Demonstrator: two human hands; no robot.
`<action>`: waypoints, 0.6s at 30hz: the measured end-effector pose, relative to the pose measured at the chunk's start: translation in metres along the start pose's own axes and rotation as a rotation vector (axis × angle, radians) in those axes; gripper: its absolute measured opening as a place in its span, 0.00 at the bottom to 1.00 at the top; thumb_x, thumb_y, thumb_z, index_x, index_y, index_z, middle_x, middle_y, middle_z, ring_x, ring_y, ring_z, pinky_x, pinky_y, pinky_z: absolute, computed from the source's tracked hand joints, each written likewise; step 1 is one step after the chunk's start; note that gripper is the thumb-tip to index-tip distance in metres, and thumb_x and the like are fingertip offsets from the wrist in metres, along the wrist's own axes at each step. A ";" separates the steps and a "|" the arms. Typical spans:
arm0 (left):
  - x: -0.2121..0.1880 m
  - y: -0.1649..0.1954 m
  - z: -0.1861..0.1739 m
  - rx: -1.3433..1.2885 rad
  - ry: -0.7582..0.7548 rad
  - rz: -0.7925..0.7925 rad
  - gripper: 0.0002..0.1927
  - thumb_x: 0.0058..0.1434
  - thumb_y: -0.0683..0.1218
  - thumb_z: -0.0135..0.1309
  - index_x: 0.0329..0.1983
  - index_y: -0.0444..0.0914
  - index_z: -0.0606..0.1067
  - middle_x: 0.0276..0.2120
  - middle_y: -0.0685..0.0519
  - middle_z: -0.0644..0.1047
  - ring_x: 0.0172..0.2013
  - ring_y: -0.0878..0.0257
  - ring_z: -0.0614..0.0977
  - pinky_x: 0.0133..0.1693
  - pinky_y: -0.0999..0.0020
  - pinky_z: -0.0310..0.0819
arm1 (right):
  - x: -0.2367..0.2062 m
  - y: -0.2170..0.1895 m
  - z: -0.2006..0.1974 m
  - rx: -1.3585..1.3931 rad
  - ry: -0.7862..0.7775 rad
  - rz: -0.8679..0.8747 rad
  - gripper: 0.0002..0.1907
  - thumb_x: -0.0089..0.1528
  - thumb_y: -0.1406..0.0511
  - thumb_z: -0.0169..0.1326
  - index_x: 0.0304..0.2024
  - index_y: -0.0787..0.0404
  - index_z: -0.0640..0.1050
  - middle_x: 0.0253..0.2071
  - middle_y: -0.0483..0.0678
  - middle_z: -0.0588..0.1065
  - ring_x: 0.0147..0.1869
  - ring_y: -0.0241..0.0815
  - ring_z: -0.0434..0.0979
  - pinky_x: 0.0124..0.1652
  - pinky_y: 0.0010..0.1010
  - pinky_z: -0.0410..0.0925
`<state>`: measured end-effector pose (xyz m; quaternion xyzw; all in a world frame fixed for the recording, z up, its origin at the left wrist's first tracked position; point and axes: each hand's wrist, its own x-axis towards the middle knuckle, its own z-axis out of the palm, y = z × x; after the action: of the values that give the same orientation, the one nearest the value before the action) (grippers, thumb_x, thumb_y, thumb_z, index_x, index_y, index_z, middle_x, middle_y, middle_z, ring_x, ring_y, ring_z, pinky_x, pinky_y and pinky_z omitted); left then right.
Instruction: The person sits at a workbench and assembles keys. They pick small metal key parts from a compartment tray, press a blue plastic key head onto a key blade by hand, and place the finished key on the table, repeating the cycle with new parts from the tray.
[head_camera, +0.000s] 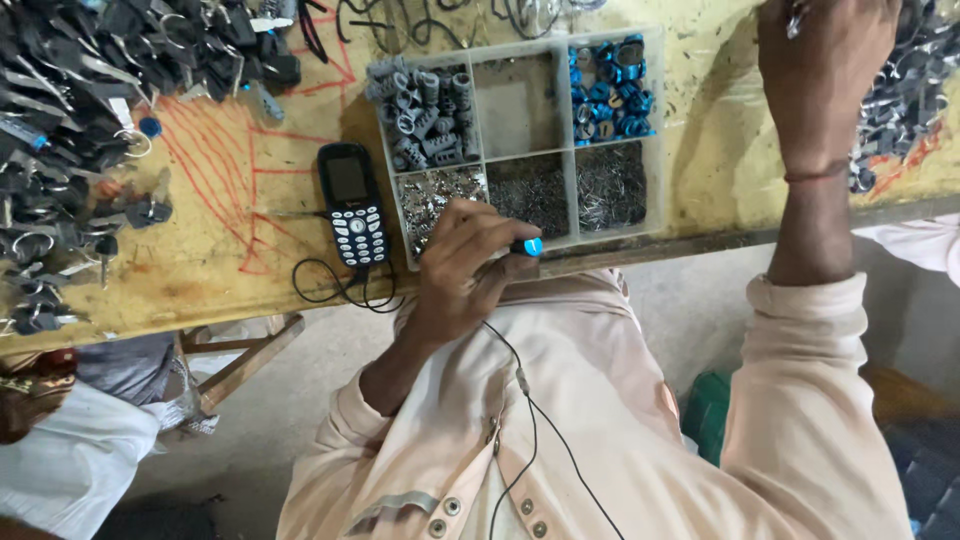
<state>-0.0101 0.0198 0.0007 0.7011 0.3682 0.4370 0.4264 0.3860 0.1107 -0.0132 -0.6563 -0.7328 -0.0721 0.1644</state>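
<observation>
- A heap of dark keys (70, 110) with metal rings covers the far left of the yellow table (220, 250), lying over red scribbled lines (250, 160).
- A dark keypad phone (352, 203) lies flat just left of the tray, a thin black cable (330, 285) looping off the table edge beneath it.
- The clear plastic tray (520, 140) has six compartments: grey ridged caps (425, 115) top left, a bare one top middle, blue caps (608, 88) top right; the bottom row holds small silvery and dark metal bits.
- The left hand (462, 272) sits at the tray's near edge, fingers curled and pressed together, fingertips pinching a small blue cap (530, 246) over the table edge.
- The right hand (820, 75) reaches up at the far right, a red thread on its wrist; fingers curl round something metallic at the top edge, too cut off to tell what.
- A second heap (900, 100) of dark parts lies just right of that hand.
</observation>
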 end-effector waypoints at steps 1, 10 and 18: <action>0.000 0.001 -0.001 0.006 0.009 -0.004 0.13 0.59 0.41 0.66 0.47 0.38 0.80 0.42 0.54 0.81 0.45 0.56 0.77 0.51 0.61 0.72 | 0.003 0.001 0.000 0.048 0.000 0.053 0.08 0.71 0.67 0.56 0.39 0.65 0.74 0.35 0.53 0.75 0.42 0.55 0.75 0.46 0.45 0.66; 0.008 0.009 -0.003 -0.084 -0.031 -0.101 0.13 0.60 0.40 0.66 0.48 0.39 0.79 0.41 0.53 0.80 0.42 0.59 0.79 0.46 0.65 0.76 | -0.015 -0.044 -0.036 1.695 -0.026 0.536 0.13 0.77 0.65 0.41 0.46 0.67 0.74 0.30 0.50 0.72 0.32 0.42 0.71 0.40 0.34 0.66; 0.004 0.017 0.002 0.061 0.013 -0.021 0.21 0.60 0.31 0.60 0.56 0.37 0.75 0.45 0.49 0.79 0.45 0.54 0.84 0.48 0.60 0.80 | -0.045 -0.183 -0.081 0.817 -0.367 -0.125 0.15 0.70 0.77 0.48 0.59 0.65 0.71 0.44 0.55 0.73 0.39 0.48 0.76 0.39 0.35 0.69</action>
<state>-0.0042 0.0168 0.0171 0.7070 0.3915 0.4256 0.4070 0.2209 0.0191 0.0675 -0.4940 -0.7565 0.3306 0.2726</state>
